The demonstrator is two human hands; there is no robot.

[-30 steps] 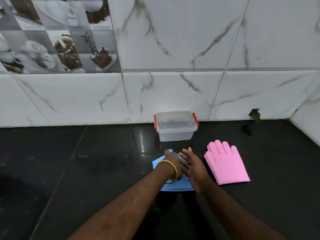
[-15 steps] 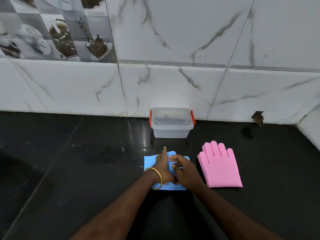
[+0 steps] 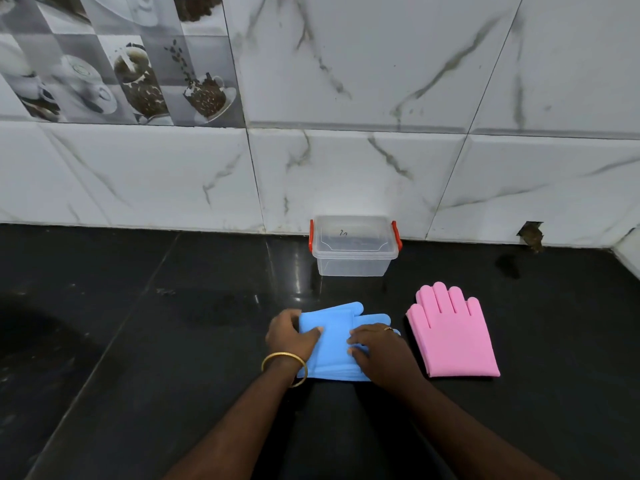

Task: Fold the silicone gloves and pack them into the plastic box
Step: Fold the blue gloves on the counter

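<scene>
A blue silicone glove (image 3: 334,337) lies on the black counter, partly folded over itself, with fingertips sticking out at its far and right edges. My left hand (image 3: 289,336) grips its left edge, thumb on top. My right hand (image 3: 377,349) presses flat on its right part. To the right a pink glove (image 3: 450,332) lies flat, fingers pointing toward the wall. A clear plastic box (image 3: 355,247) with red side clips and its lid on stands against the wall behind the blue glove.
The black counter (image 3: 156,341) stretches left and right of the gloves. A white marble-tiled wall (image 3: 381,133) closes the back. A small hole (image 3: 530,233) sits in the wall at the right, and the wall turns a corner at the far right.
My hands have moved apart over the blue glove, the left one to its left edge and the right one to its right side. More of the blue glove shows now.
</scene>
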